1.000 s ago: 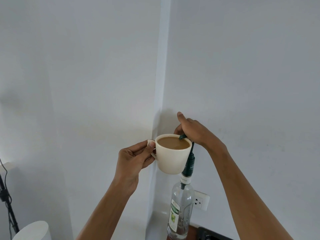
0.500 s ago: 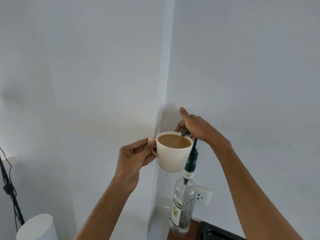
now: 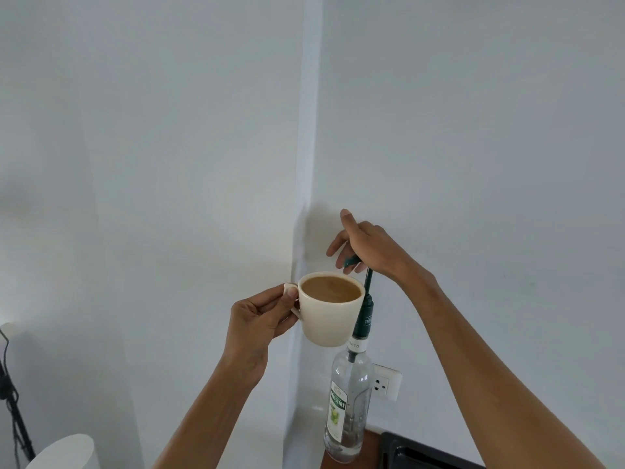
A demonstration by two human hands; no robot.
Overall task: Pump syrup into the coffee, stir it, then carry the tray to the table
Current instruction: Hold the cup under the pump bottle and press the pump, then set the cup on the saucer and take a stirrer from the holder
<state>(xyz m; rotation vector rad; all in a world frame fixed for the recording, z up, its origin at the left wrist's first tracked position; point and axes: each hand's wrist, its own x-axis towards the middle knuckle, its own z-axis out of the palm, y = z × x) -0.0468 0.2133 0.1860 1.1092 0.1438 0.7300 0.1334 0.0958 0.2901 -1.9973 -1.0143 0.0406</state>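
Note:
My left hand (image 3: 259, 316) pinches the handle of a cream coffee cup (image 3: 329, 319) and holds it in the air, level and full of light brown coffee. A clear syrup bottle (image 3: 348, 404) with a green-and-white label stands below and to the right of the cup. Its dark green pump (image 3: 365, 309) rises beside the cup's right side, and the spout sits just over the cup's far rim. My right hand (image 3: 368, 247) rests on top of the pump head with fingers loosely curled around it.
A white wall corner fills the view behind the cup. A wall socket (image 3: 387, 384) sits right of the bottle. A black tray edge (image 3: 419, 451) shows at the bottom right on a brown counter. A white rounded object (image 3: 67, 451) and black cables (image 3: 10, 394) are at the lower left.
The pump head has risen, and my right hand has lifted with it, fingers loosening. The cup stays under the spout in my left hand.

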